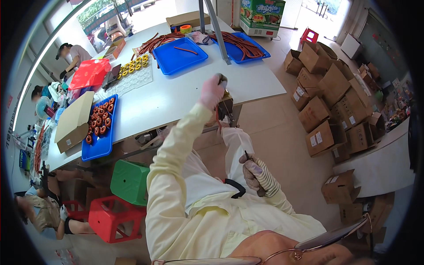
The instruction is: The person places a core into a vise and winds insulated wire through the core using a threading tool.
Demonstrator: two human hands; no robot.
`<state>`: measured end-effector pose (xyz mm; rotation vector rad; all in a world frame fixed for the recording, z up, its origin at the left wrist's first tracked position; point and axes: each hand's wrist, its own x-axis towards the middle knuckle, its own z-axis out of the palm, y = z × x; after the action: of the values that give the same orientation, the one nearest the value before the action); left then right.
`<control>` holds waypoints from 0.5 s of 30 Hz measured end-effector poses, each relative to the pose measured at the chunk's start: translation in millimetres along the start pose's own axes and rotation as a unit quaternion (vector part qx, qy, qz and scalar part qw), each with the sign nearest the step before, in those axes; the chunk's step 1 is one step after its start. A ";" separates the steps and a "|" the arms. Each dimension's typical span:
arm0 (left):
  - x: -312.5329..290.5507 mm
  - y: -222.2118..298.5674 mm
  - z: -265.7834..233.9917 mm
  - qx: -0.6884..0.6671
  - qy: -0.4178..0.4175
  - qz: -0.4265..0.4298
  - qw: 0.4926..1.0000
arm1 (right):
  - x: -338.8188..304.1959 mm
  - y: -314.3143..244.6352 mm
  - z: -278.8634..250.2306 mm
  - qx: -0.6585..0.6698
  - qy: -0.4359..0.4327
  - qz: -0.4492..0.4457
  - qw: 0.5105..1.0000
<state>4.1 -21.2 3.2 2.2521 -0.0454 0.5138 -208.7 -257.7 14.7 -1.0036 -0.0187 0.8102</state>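
My left hand [213, 91], in a pink glove with dark fingertips, reaches over the table's near edge. Its fingers look closed, but what they grip is hidden. Just beside and below it, at the table edge, is a small dark and yellowish fixture [227, 104]. A reddish-brown strand hangs by the wrist. My right hand [254, 174], in a greyish glove with a striped cuff, is held low in front of my body. Closed fingers wrap a thin dark rod-like tool [247, 155], whose tip sticks out above the hand.
Blue trays [180, 66] hold reddish-brown wire lengths; another blue tray [100, 147] carries several wound rings. Yellow rings [132, 66] lie farther back on the white table [163, 104]. Green [128, 181] and red stools [115, 221] stand left, cardboard boxes [324, 137] right. Other people work at left.
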 end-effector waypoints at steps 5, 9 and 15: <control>-94.0 23.7 -5.1 0.271 0.111 0.320 0.901 | -53.6 19.5 -11.9 -0.039 -0.004 0.009 0.999; -115.4 13.6 -10.0 0.209 0.012 0.374 0.903 | -121.6 48.9 -60.4 -0.143 -0.029 -0.008 0.989; -127.8 10.8 -29.2 -0.055 0.149 0.317 0.935 | -75.2 43.9 -61.2 -0.458 0.125 -0.228 0.850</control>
<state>-125.3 -24.1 -20.0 1.9958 -0.6445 1.1569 -266.1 -336.9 -27.3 -1.9120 -0.4434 0.1806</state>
